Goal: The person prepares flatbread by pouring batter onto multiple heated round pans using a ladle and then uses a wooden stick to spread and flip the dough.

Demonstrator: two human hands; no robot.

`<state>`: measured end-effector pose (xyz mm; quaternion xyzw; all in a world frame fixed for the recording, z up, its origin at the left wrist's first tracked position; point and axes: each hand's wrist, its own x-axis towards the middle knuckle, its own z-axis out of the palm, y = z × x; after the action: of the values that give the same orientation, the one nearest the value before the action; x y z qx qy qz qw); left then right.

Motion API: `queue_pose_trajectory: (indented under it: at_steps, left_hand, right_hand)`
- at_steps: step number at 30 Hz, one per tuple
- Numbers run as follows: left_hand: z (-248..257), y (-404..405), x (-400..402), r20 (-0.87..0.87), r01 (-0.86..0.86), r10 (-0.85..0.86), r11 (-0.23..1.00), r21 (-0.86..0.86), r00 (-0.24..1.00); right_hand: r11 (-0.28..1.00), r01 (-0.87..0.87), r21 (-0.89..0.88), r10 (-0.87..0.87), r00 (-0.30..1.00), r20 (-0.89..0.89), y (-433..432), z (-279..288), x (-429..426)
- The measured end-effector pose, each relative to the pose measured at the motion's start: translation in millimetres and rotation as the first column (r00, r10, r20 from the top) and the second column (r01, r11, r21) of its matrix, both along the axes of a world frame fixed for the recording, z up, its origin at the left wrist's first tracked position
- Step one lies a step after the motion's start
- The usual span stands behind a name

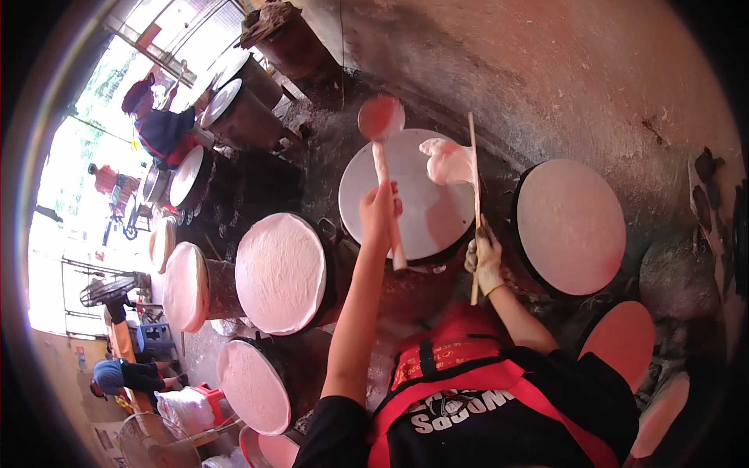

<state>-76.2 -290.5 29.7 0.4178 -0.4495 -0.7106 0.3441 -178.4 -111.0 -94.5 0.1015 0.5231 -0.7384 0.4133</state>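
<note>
My left hand (379, 215), bare, grips the pale handle of a round-headed tool (381, 119), perhaps a ladle or paddle. Its disc is above the far left rim of a round griddle (374, 187). My right hand (487, 257), in a light glove, holds a long thin stick (473, 146) near its lower end. A crumpled white sheet of dough or batter (449, 162) hangs from the stick's left side, above the griddle. The griddle's pale top shows a darker patch at its near right side.
Right of the griddle is another round griddle (573, 228) by a stained wall (556, 70). Left stand drum stoves topped with white sheets (281, 272). Further off are a co-worker in a red cap (164, 126), a bent person (117, 374), a fan (108, 291) and a blue stool (155, 336).
</note>
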Motion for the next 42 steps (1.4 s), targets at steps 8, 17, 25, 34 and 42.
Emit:
queue_pose_trajectory:
  at_steps: [8,17,25,34,42]
  left_hand:
    - [-30.3,77.5,134.9,-0.153,0.072,-0.016,0.927,0.369,0.988]
    - [-46.2,119.5,211.5,-0.111,-0.017,0.076,0.887,0.461,0.991]
    - [-57.9,138.2,241.1,0.037,-0.027,0.011,0.881,0.473,0.999]
    - [-74.1,158.1,211.0,-0.147,-0.094,0.265,0.721,0.686,0.953]
    - [-76.1,184.2,181.3,-0.212,-0.139,0.546,0.53,0.836,0.81]
  right_hand:
    - [1.0,-0.015,0.023,0.018,0.992,-0.123,-119.7,-4.9,25.4]
    - [0.933,-0.351,0.074,0.358,0.927,-0.116,-50.0,30.8,11.7]
    - [0.95,-0.275,0.148,0.299,0.938,-0.173,-63.8,28.9,27.8]
    - [0.679,-0.716,0.161,0.734,0.659,-0.163,-54.3,61.0,-8.8]
    - [0.696,-0.655,0.295,0.717,0.651,-0.249,-80.1,26.8,-87.0]
